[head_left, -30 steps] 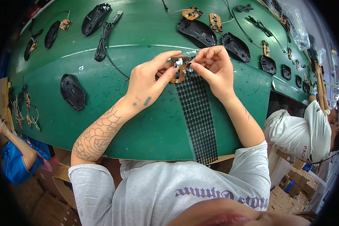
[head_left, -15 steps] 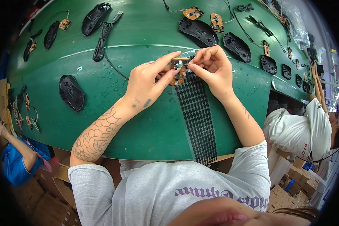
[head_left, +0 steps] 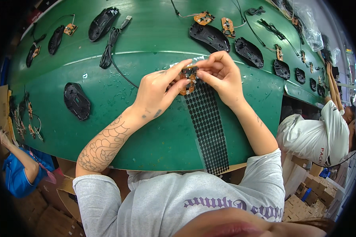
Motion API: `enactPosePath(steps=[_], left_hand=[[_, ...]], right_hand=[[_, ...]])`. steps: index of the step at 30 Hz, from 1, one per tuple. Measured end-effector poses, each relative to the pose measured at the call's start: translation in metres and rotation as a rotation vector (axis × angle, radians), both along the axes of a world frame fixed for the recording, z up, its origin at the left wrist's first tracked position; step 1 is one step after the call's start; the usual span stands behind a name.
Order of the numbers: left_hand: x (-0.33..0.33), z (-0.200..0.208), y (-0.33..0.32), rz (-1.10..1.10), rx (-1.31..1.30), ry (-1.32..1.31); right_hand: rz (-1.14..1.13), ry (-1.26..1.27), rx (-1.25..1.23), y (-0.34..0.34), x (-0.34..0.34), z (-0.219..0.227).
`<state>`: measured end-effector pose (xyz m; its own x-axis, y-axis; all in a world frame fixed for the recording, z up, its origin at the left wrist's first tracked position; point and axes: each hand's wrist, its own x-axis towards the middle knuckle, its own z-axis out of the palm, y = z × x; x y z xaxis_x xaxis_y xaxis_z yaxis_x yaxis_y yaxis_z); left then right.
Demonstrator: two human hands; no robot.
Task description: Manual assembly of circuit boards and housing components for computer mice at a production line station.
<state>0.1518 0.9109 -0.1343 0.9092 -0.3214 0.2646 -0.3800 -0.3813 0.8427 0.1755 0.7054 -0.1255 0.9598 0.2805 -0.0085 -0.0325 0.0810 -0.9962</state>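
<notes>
Above the green table, my left hand [head_left: 155, 87] grips a small orange circuit board [head_left: 188, 87] with black and metal parts on it. My right hand [head_left: 221, 77] has thumb and forefinger pinched at the board's upper right edge; whether a small part sits between those fingertips is hidden. Below the board lies a clear sheet with rows of black oval pads [head_left: 207, 126], running toward the table's front edge. A black cable [head_left: 124, 75] leads from a coiled bundle with a USB plug [head_left: 114, 41] to behind my left hand.
An open black mouse shell [head_left: 76, 101] lies to the left. More shells [head_left: 209, 36] and orange boards [head_left: 228, 27] with cables are spread across the far side and right. A person in white [head_left: 308, 136] works at right, another in blue [head_left: 25, 172] at left.
The circuit board has come slightly nearer and tilted in my hands. My right fingers stay at its upper right edge. The whole view has shifted a little.
</notes>
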Motion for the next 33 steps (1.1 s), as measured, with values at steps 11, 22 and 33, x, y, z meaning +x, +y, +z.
enactPosePath(steps=[11,22,33], left_hand=[[0.003,0.001,0.006,0.097,-0.326,0.203],[0.038,0.002,0.002,0.084,0.351,-0.3],[0.041,0.005,-0.002,0.159,0.319,0.005]], right_hand=[[0.039,-0.019,0.149,-0.001,0.003,-0.01],[0.079,-0.065,0.158,0.001,0.005,-0.013],[0.032,0.001,0.081,0.005,0.005,-0.01]])
